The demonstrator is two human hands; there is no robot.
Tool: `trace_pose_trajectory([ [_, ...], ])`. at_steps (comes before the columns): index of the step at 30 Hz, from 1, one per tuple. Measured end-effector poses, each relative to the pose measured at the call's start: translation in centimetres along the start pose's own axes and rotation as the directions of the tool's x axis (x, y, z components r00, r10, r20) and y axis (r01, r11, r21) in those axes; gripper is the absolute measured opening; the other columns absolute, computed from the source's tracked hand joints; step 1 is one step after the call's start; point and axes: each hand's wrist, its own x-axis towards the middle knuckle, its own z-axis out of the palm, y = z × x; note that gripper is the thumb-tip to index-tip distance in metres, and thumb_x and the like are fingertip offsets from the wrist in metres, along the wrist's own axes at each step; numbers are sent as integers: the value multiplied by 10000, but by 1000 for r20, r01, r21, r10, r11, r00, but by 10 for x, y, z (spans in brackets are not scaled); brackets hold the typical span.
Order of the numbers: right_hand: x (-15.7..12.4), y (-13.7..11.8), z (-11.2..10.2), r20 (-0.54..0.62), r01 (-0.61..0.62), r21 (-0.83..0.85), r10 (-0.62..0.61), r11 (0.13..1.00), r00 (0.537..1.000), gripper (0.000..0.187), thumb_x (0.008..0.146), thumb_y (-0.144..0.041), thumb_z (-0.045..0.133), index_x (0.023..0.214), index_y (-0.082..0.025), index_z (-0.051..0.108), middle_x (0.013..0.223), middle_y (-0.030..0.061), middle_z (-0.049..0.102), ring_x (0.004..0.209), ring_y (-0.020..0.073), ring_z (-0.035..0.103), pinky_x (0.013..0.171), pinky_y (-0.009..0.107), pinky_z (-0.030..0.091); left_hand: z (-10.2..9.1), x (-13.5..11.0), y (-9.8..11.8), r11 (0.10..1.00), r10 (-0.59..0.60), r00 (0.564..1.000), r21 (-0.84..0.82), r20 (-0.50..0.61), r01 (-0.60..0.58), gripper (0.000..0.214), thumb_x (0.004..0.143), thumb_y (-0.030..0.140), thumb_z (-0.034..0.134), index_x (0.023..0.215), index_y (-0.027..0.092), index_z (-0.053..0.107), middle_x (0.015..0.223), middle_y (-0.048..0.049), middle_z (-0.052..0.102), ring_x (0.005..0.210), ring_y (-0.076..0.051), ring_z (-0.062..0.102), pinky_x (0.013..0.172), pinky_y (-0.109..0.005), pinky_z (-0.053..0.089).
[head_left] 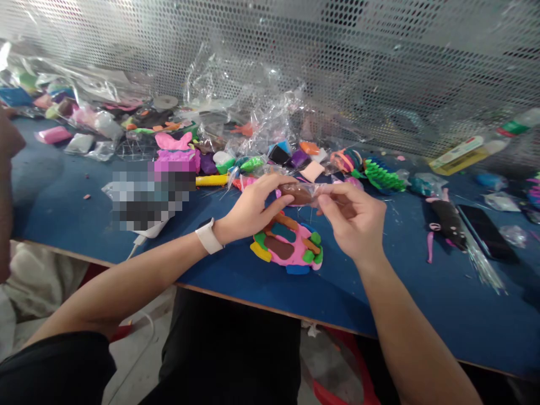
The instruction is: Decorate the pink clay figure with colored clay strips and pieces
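Between both hands, above the blue table, is a clear plastic packet of brown modelling clay [300,194]. My left hand [256,207], with a white band on its wrist, pinches the packet's left end between thumb and fingers. The right end, a twist of clear wrap, is gripped by my right hand [353,218]. Just below the hands a clay car [291,250] lies flat on the table. It has a pink body, brown and teal panels, and yellow, green, blue and orange parts. My left fingers hide its upper edge.
A blue table [236,281] ends at a near edge above my lap. Clay packets and crumpled wrap [270,112] line a perforated metal screen. A phone [485,230], a bundle of clear sticks [485,264] and a bottle [472,152] lie rightward. Part of another person [6,169] shows at far left.
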Motion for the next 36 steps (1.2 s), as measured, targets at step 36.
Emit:
trace_pose_trajectory([
  [36, -9, -17, 29, 28, -97, 138, 94, 986, 995, 593, 854, -705, 991, 659, -245, 671, 641, -22, 662, 613, 154, 592, 598, 317, 485, 11, -7, 22, 956, 157, 979, 226, 133, -185, 149, 1103, 346, 619, 1138, 207, 661, 1165, -131, 706, 1053, -284, 612, 941, -486, 553],
])
